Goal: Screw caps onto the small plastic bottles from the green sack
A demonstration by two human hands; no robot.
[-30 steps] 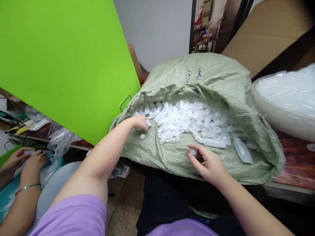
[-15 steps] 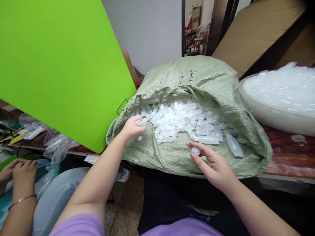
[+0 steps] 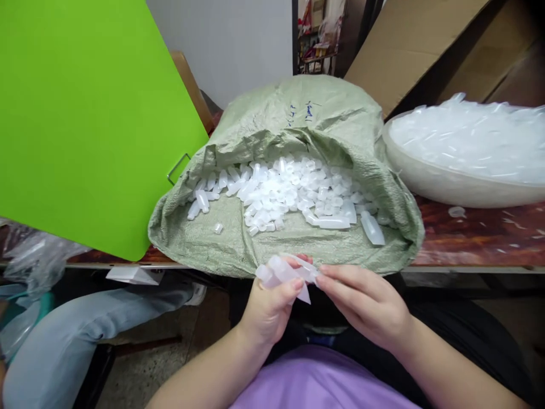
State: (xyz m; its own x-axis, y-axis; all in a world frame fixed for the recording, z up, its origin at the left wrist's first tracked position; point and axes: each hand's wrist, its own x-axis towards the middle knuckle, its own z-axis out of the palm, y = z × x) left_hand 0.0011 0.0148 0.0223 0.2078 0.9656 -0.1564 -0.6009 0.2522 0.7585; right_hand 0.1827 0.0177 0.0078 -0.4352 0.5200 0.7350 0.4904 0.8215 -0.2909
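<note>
My left hand (image 3: 269,307) is closed around several small translucent plastic bottles (image 3: 281,271), just in front of the sack's lip. Close beside it, my right hand (image 3: 368,301) pinches the end of one of these bottles; whether a cap is between its fingertips is hidden. Beyond both hands lies a pale green woven sack (image 3: 272,105) with its mouth toward me. Inside is a heap of small white translucent caps (image 3: 276,196) mixed with bottles. One loose cap (image 3: 218,228) and two bottles (image 3: 201,201) lie left of the heap, and a larger bottle (image 3: 373,228) lies to its right.
A wide basin (image 3: 464,193) heaped with translucent plastic pieces stands on the reddish table (image 3: 443,244) at right. A bright green board (image 3: 85,125) leans at left, and a cardboard box (image 3: 409,45) is behind. Another person's jeans-clad leg (image 3: 68,335) is at lower left.
Both my hands have come together in front of the sack. My left hand left the sack's left side, and my right hand, which pinched a cap, moved beside it. The view has shifted.
</note>
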